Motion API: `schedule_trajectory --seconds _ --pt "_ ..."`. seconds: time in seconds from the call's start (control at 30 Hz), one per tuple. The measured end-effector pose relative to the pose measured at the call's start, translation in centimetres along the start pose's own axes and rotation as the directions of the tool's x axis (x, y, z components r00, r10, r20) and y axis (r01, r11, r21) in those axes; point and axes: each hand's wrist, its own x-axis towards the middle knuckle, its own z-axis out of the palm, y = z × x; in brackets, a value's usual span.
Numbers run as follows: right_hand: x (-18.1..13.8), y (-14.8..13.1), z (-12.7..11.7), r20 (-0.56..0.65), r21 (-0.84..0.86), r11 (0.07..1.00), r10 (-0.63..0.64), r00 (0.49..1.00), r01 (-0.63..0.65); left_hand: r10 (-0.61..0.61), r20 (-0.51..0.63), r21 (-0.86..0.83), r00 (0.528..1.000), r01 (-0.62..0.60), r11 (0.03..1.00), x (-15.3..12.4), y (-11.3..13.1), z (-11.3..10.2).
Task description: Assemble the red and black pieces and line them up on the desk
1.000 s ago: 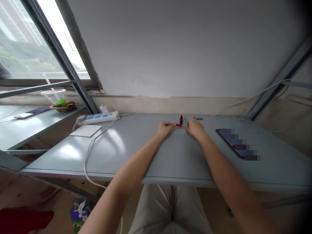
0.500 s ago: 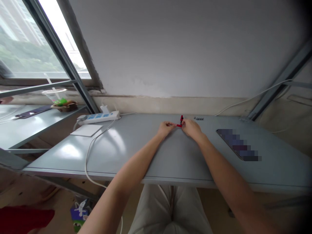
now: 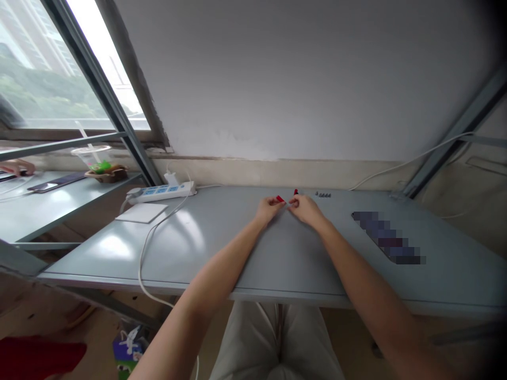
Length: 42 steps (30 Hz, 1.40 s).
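My left hand (image 3: 269, 209) pinches a small red piece (image 3: 281, 199) between thumb and fingertips, above the grey table. Close beside it on the right is my right hand (image 3: 306, 209), its fingers closed in a pinch; what they hold, if anything, is too small to make out. A small red and black piece (image 3: 296, 192) shows just behind the right hand, its lower part hidden by the fingers. Several small dark metal parts (image 3: 324, 195) lie in a row on the table, to the right of my right hand.
A phone (image 3: 386, 237) with a blurred-out screen lies at the right. On the left are a white power strip (image 3: 164, 191), a flat white box (image 3: 142, 212) and a cable (image 3: 148, 237) hanging over the edge. Another person's hand (image 3: 16, 167) and a plastic cup (image 3: 93, 155) are farther left.
The red piece in my left hand has tilted up and come apart from the right hand's fingertips. The other person's hand has come further into view at the far left.
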Motion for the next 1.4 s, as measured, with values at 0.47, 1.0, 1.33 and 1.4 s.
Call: schedule_trajectory --seconds 0.47,1.0,1.33,1.4 --pt "0.3 1.7 -2.1 -0.226 -0.127 0.98 0.123 0.966 -0.155 -0.079 -0.23 0.643 0.97 0.213 0.735 2.3 -2.3 -4.1" --pt "0.5 4.3 -1.3 -0.036 -0.351 0.902 0.255 0.966 -0.251 -0.041 -0.299 0.671 0.953 0.24 0.702 2.1 -1.7 -3.9" --pt "1.1 5.0 -0.1 -0.044 -0.304 0.923 0.233 0.972 -0.235 0.261 0.176 0.717 0.949 -0.305 0.626 -1.0 1.0 0.4" --pt "1.1 5.0 0.0 -0.048 -0.299 0.927 0.224 0.973 -0.228 0.313 0.259 0.698 0.914 -0.401 0.593 -1.4 1.0 1.5"
